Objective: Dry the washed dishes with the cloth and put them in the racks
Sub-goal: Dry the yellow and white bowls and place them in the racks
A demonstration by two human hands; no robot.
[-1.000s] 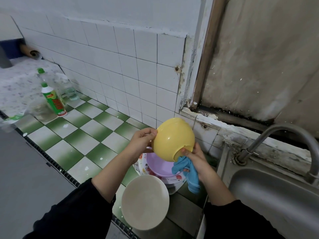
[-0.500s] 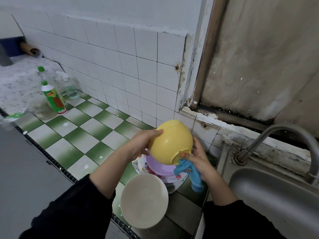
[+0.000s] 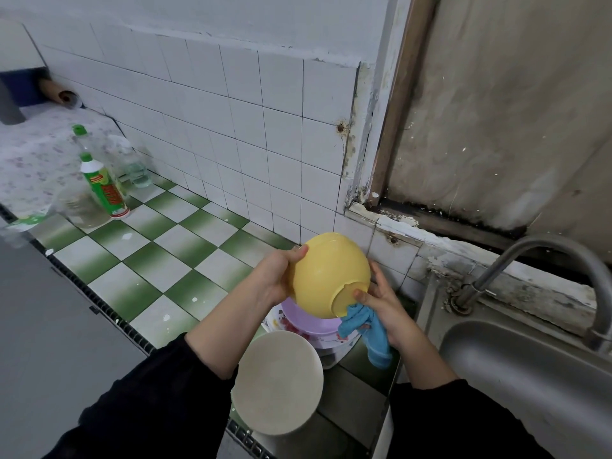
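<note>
We have turned the yellow round plastic bowl over the last second. Its foot ring now faces us at the lower right of the bowl, where before we saw mostly the smooth outer wall. We judge the wiping has reached the base, and the inside may yet need the cloth before the bowl is ready for a rack. No rack shows anywhere in the frame.

The bowl is in the air at the centre of the frame, above the lilac plastic bowl stacked on the green-and-white checked tiled table. Our left hand grips the bowl's left rim, thumb curled over the outer wall. Our right hand presses its thumb on the foot ring and pinches the crumpled blue cloth just under it, with the cloth's tail hanging down.

Compared with the earlier frames, the left thumb has slid higher round the rim. The right hand has moved up behind the bowl's right side, its fingers more spread. The cloth now sits lower against the base. The stack, the pale round upturned dish and the steel sink have stayed put.
</note>
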